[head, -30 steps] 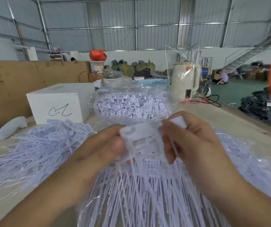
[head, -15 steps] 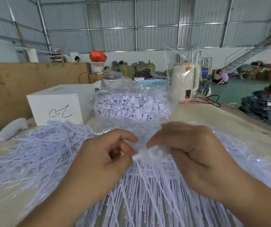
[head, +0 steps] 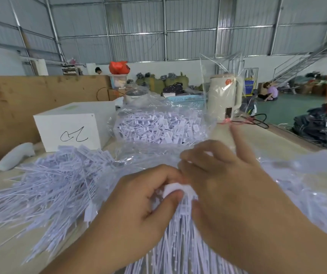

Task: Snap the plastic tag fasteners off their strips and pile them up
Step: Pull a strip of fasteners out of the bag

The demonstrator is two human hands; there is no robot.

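Both hands meet low in the middle of the view over a bunch of white tag fasteners (head: pixel 180 244) whose thin tails fan down toward me. My left hand (head: pixel 139 204) pinches the white head block of the bunch (head: pixel 173 189) between thumb and fingers. My right hand (head: pixel 224 186) grips the same head from the right, with one finger sticking up. A loose pile of separated fasteners (head: pixel 50 184) lies on the table to the left. The heads between my palms are mostly hidden and blurred.
A clear bag full of fasteners (head: pixel 158 127) sits behind my hands, a white box (head: pixel 69 125) to its left and a cream kettle (head: pixel 224 95) at the back right. More clear plastic with fasteners (head: pixel 301 186) spreads on the right. The table edge runs along the right.
Both hands have dropped lower and closer to me with the bunch. The spread-out strip held up a second ago is now squeezed into a tight clump between them.
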